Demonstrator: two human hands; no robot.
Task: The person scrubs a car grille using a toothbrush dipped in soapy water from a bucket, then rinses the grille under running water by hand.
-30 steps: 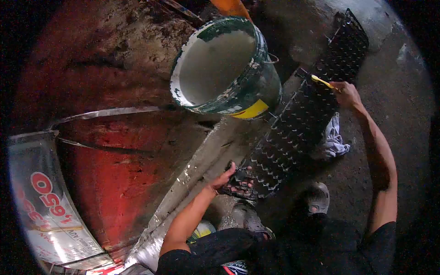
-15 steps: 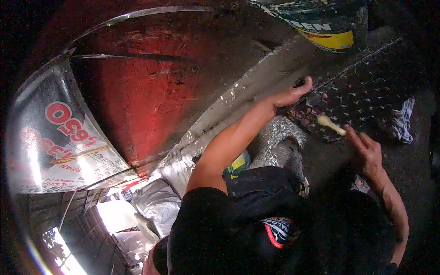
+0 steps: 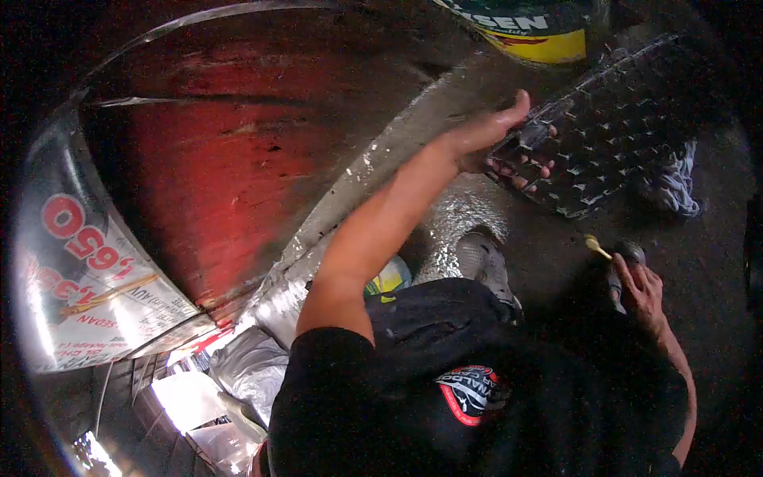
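A black grille panel with a honeycomb-like mesh (image 3: 620, 131) is held tilted above the floor. My left hand (image 3: 497, 131) is closed on its near left end, thumb on the upper side, with fingertips showing through the openings. My right hand (image 3: 642, 294) is closed round a small pale yellow tool (image 3: 597, 246), whose wider end points up and left. Its exact kind is not clear. The tool is below the grille and apart from it.
A dark bucket with a yellow band (image 3: 548, 46) stands beyond the grille. A crumpled pale cloth (image 3: 674, 184) lies to the right. Wet concrete (image 3: 469, 207) runs beside a red, dirt-stained surface (image 3: 207, 183). A printed price banner (image 3: 95, 278) hangs at left.
My left hand has shifted up and left, tilting the grille. My right hand has drawn the pale tool down and away from the mesh. The camera view has also shifted slightly.
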